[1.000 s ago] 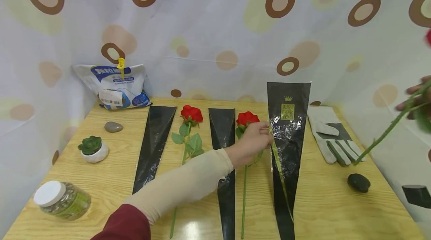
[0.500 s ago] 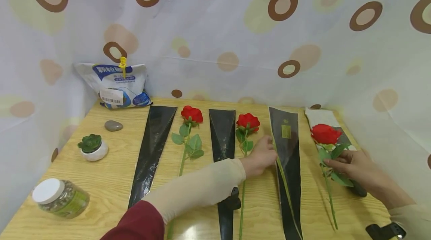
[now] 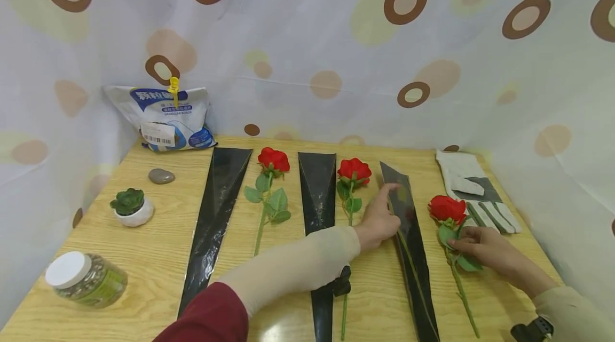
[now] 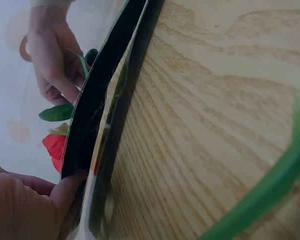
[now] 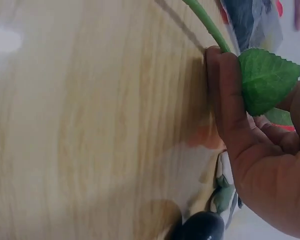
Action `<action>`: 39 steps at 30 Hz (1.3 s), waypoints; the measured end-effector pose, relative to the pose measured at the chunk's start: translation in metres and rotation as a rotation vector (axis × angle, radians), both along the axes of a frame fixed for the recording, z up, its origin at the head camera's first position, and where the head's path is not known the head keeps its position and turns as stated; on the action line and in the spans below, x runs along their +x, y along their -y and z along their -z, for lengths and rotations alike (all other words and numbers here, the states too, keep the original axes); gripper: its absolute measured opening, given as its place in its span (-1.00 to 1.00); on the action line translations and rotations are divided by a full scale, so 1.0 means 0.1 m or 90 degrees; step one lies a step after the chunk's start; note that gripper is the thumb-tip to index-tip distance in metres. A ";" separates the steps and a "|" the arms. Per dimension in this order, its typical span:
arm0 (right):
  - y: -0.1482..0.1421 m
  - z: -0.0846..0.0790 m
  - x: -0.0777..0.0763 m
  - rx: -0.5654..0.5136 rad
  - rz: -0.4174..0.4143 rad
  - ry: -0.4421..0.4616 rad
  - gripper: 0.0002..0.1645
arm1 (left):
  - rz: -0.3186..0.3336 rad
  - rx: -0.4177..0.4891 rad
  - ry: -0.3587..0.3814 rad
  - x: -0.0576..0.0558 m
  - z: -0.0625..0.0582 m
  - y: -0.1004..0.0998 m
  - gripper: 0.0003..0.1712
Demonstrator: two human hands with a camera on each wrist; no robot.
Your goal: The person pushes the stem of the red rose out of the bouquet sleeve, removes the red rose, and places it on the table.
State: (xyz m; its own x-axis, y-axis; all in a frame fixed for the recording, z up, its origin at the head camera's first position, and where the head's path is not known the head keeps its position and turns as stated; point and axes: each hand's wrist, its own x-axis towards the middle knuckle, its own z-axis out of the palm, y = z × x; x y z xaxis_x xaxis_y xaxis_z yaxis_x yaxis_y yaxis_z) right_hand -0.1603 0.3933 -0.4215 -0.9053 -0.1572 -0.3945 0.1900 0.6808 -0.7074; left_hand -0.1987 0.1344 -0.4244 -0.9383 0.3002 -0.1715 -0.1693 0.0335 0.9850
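My left hand (image 3: 381, 220) grips the left edge of a narrow black flower sleeve (image 3: 419, 262) near its wide top, the index finger stretched over it. In the left wrist view the thumb lies at the sleeve's edge (image 4: 87, 110), and the layers stand somewhat apart. To the right, my right hand (image 3: 485, 248) pinches a red rose (image 3: 447, 208) by its stem below the bloom, among the leaves. The rose's stem slants down toward the table's front. In the right wrist view fingers hold the green stem (image 5: 207, 22) beside a leaf (image 5: 267, 80).
Two more black sleeves (image 3: 218, 203) (image 3: 317, 187) and two red roses (image 3: 274, 159) (image 3: 354, 170) lie alternately to the left. Gloves (image 3: 480, 192) lie behind the right hand. A stone (image 3: 160, 175), potted succulent (image 3: 134, 208), lidded jar (image 3: 86, 279) and white-blue bag (image 3: 163, 118) line the left side.
The right hand has brought the rose in from the far right to beside the sleeve. The sleeve's top has dropped from raised and turned sideways, while the left hand moved slightly right and toward me.
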 end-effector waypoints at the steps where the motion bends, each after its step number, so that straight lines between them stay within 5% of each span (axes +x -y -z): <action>1: 0.01 0.01 0.00 -0.007 0.001 0.005 -0.57 | 0.003 -0.009 0.005 0.01 0.00 -0.01 -0.15; 8: 0.04 0.02 0.05 -0.034 0.013 0.043 -0.57 | 0.018 -0.071 0.084 0.02 -0.02 -0.04 -0.35; 16: 0.08 0.07 0.02 -0.002 0.016 -0.003 -0.59 | -0.003 -0.112 0.081 0.04 -0.04 -0.09 -0.26; 32: 0.19 0.01 0.00 0.019 0.027 -0.007 -0.62 | -0.031 -0.117 0.106 0.03 -0.09 -0.15 -0.06; 39: 0.13 -0.20 0.05 0.109 -0.003 -0.058 -0.18 | 0.014 -0.133 0.044 0.13 -0.28 -0.07 -0.07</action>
